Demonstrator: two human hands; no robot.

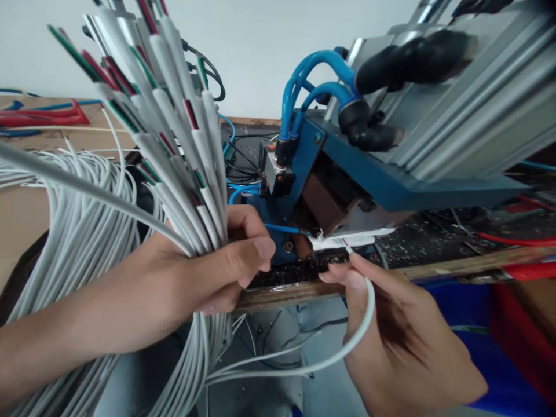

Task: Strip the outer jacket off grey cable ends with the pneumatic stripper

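Observation:
My left hand (217, 260) is closed around a thick bundle of white cables (174, 133). Their cut ends point up, with red, green and dark inner wires showing. Between thumb and fingers, my right hand (391, 330) pinches a single white cable (362, 333) near its end. That end, with thin coloured wires bared, sits at the white-wrapped jaw (343, 240) of a blue pneumatic press (373, 168). Whether the wires lie inside the jaw or only touch it, I cannot tell. The cable loops down from my right hand and runs back left under the bundle.
More white cables (82, 197) hang in a coil at the left. Red-handled pliers (47, 116) lie behind them. Blue air hoses (319, 63) feed the press. Coloured scraps litter the dark bench (434, 237), whose wooden edge (282, 294) runs below the press. A blue bin (460, 330) stands underneath at right.

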